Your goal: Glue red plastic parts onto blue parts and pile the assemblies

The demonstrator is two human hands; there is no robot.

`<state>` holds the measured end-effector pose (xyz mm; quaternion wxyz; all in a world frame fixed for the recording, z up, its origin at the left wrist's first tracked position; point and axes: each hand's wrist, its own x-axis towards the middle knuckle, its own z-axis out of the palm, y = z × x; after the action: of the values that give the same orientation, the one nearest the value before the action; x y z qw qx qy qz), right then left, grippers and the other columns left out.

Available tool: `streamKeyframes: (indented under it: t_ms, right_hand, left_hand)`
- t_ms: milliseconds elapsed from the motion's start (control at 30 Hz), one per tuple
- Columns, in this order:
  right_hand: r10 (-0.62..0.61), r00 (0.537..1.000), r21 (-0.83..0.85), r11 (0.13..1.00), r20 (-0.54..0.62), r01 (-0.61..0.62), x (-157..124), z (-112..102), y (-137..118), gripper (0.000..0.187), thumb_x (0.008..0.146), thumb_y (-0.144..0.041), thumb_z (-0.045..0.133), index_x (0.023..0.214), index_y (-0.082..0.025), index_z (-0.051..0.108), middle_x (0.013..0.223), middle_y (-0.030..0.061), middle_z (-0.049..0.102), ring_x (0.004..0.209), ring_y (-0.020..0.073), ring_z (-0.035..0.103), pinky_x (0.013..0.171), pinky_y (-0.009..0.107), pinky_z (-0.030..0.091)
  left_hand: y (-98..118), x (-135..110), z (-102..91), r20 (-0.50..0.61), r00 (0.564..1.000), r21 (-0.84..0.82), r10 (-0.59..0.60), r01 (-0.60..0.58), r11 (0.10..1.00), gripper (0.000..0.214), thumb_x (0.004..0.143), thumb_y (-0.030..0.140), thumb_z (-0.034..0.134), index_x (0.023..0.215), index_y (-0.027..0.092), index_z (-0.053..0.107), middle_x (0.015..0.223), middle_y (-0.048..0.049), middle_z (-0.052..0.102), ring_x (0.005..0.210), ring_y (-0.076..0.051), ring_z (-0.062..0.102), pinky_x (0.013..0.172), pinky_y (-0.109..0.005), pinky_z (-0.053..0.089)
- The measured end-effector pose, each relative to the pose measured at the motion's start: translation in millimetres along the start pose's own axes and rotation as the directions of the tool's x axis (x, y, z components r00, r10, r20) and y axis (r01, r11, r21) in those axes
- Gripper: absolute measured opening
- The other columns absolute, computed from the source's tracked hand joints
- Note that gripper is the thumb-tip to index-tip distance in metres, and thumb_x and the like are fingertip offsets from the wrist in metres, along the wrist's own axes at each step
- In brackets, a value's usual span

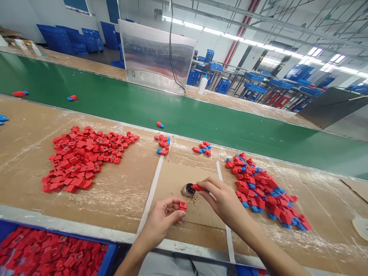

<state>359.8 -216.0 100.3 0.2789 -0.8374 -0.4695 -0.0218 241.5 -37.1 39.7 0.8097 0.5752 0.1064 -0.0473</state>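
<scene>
My left hand (163, 216) is closed around a small red plastic block (183, 206) with a square opening in its face. My right hand (218, 193) pinches another red plastic piece (197, 187), a bit of blue showing by the fingers. That piece's tip is at the mouth of a small glass jar (189, 189) with dark contents; I cannot tell whether it touches the rim. Brown specks lie around the jar on a cardboard sheet (172, 176). The jar stands beyond my left hand and just left of my right fingertips.
Left is a heap of red blocks (83, 153); right, a pile of red-and-blue pieces (264, 188). Two small clusters lie beyond the cardboard. A green conveyor belt (115, 99) carries several pieces. A blue bin (112, 253) of red blocks sits lower left. A metal panel (155, 53) stands behind.
</scene>
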Motion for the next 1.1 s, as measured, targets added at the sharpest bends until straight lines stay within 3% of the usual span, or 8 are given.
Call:
streamKeyframes:
  t_ms: [133,300,667,833,1100]
  right_hand:
    - [0.056,0.995,0.171,0.984,-0.081,-0.042,-7,-5,-13,0.013,0.098,-0.024,0.053,0.109,-0.021,0.06,0.1,0.0064,0.064,0.09,0.0194,0.062,0.077,0.029,0.049]
    - [0.057,0.998,0.272,0.961,-0.015,-0.05,-19,6,-25,0.016,0.097,-0.021,0.053,0.112,-0.022,0.061,0.103,0.0063,0.064,0.094,0.019,0.062,0.08,0.028,0.049]
    - [0.044,0.997,0.322,0.945,0.064,-0.063,-26,24,-22,0.017,0.097,-0.019,0.052,0.112,-0.022,0.06,0.103,0.0072,0.063,0.095,0.0195,0.061,0.081,0.029,0.049]
    - [0.004,0.988,0.272,0.961,0.154,-0.047,-25,25,-25,0.018,0.099,-0.017,0.046,0.106,-0.022,0.061,0.095,0.0069,0.06,0.086,0.0197,0.059,0.074,0.029,0.048]
    - [-0.032,0.983,0.235,0.972,0.183,-0.012,-30,31,-27,0.019,0.1,-0.016,0.04,0.095,-0.019,0.058,0.09,0.0072,0.058,0.081,0.0189,0.057,0.071,0.029,0.048]
  left_hand:
    - [-3,-2,-1.9,0.03,0.999,0.016,0.019,-0.02,1.0,0.021,0.083,0.027,0.068,0.1,0.014,0.065,0.073,0.0012,0.058,0.068,-0.01,0.055,0.063,-0.021,0.046]
    - [-1,-4,-0.7,0.06,0.998,0.052,0.036,-0.039,0.998,0.019,0.086,0.026,0.063,0.101,0.013,0.065,0.071,0.0005,0.059,0.067,-0.011,0.056,0.063,-0.022,0.046]
    - [-1,-5,-0.5,0.086,0.996,0.087,0.015,-0.022,0.996,0.025,0.088,0.026,0.06,0.109,0.012,0.066,0.073,-0.0009,0.061,0.068,-0.012,0.057,0.064,-0.023,0.048]
    - [-2,-7,-2.8,0.099,0.995,0.209,-0.018,-0.003,0.978,0.022,0.09,0.025,0.054,0.104,0.014,0.066,0.07,0.0009,0.057,0.062,-0.01,0.054,0.061,-0.022,0.044]
    - [-1,-9,-6.7,0.149,0.988,0.39,-0.041,-0.021,0.921,0.021,0.091,0.024,0.047,0.1,0.017,0.066,0.07,0.0009,0.056,0.061,-0.011,0.054,0.057,-0.021,0.041]
